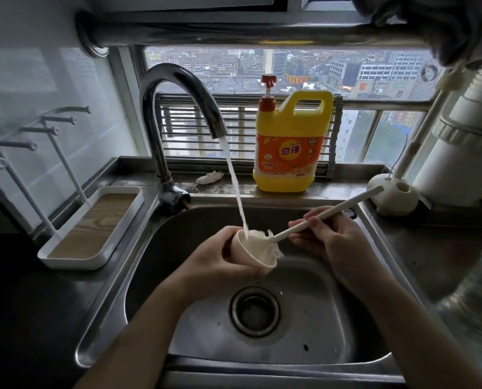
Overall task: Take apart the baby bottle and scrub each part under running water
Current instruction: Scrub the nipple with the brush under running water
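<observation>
Over the steel sink (138, 265), my left hand (220, 261) grips a cream, cup-shaped bottle cap (252, 252), tilted with its wide rim toward the lower right. My right hand (326, 237) holds the long cream handle of a bottle brush (326, 213). The white bristles lie against the cap's top and right side. Water runs from the curved chrome tap (178, 108) and lands on the cap and bristles. No other bottle part can be made out for certain.
A yellow dish-soap jug (290, 147) with a red pump stands on the ledge behind the sink. A white drying rack with pegs (93, 228) sits on the left counter. A cream brush holder (394, 197) is at the right, and a blurred clear vessel (475, 293) at the far right.
</observation>
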